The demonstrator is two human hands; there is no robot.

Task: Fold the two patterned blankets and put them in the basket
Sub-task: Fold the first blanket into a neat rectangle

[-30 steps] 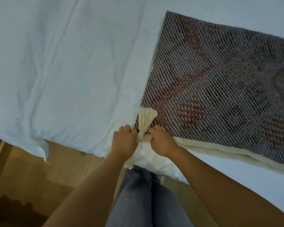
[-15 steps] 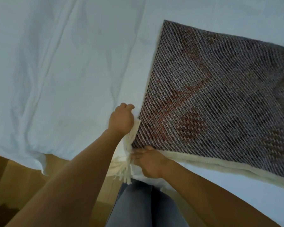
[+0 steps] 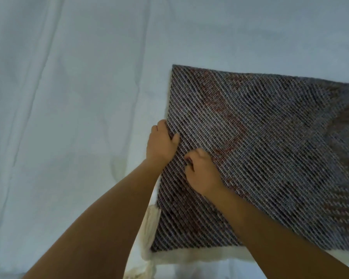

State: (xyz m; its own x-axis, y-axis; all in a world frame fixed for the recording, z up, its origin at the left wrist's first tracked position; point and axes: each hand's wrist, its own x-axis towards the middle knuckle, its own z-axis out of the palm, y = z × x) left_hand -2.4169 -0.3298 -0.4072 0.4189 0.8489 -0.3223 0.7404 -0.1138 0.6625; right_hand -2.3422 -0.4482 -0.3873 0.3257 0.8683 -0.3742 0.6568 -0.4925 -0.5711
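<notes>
A folded patterned blanket [image 3: 270, 158], dark woven with reddish shapes and a cream border and tassels, lies on the white bed at the right. My left hand [image 3: 161, 143] grips its left edge, fingers tucked under the fabric and thumb on top. My right hand [image 3: 201, 172] rests on the blanket just right of the left one, fingers curled and pinching the weave. Cream tassels [image 3: 147, 238] hang off the near left corner. No second blanket and no basket are in view.
A white bed sheet [image 3: 69, 117] with long creases covers the whole surface to the left and beyond the blanket. The blanket's right part runs out of the frame.
Both hands have moved away from the near tasselled corner and further up the blanket's left side. My view has shifted forward over the bed; the floor and my legs are out of sight.
</notes>
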